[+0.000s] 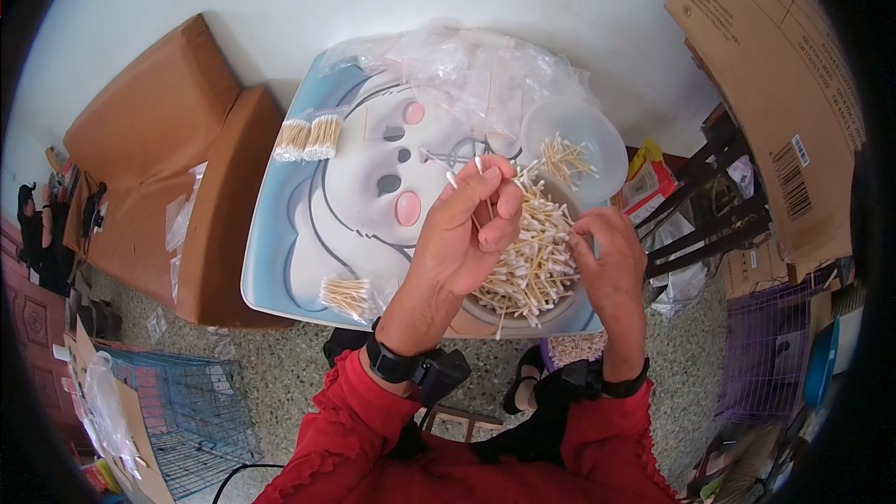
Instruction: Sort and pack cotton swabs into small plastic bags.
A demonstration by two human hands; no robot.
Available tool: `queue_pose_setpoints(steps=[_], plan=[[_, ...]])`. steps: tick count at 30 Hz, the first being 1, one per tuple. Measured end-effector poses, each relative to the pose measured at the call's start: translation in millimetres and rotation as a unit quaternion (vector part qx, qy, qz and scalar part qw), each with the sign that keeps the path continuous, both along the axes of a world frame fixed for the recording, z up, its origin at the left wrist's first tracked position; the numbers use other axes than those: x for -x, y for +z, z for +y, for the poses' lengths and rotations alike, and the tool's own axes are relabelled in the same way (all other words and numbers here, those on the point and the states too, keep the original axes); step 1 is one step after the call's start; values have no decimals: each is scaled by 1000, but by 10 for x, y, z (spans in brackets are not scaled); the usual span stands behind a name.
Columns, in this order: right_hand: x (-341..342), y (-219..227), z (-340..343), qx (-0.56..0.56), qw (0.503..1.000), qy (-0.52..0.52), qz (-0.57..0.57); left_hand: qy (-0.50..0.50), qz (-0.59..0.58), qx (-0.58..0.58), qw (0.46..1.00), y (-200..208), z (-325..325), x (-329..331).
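Some cotton swabs (452,179): held by left hand (471,219) fingers | Right hand (611,247): at filled bowl (551,319); finger grip cannot be determined

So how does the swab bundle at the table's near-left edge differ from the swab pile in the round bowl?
The bundle has its sticks lying roughly one way, while the pile is jumbled at many angles. The bundle is small; the pile is far larger. The bundle lies on the table, the pile inside the bowl. Both are white-tipped swabs with pale sticks.
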State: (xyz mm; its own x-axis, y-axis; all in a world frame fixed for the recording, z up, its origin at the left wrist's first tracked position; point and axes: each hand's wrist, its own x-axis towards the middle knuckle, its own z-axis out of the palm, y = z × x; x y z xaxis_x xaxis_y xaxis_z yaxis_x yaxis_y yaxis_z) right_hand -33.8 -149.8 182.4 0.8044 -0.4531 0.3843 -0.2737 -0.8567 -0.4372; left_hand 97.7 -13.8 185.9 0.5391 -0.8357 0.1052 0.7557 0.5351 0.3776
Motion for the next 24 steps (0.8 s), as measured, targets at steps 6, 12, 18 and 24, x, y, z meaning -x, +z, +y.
queue_pose_setpoints(steps=[6,12,18,24], plan=[[3,129,-1,-66,993,-40,-86,8,-29,-51,998,-6,-9,31],[12,277,87,-100,976,26,-192,-43,-98,-125,986,-1,-92,204],[48,405,162,-114,967,45,-224,-122,-72,-74,987,-50,-160,274],[39,394,157,-27,980,89,-175,-73,-138,-113,981,-18,-130,265]])
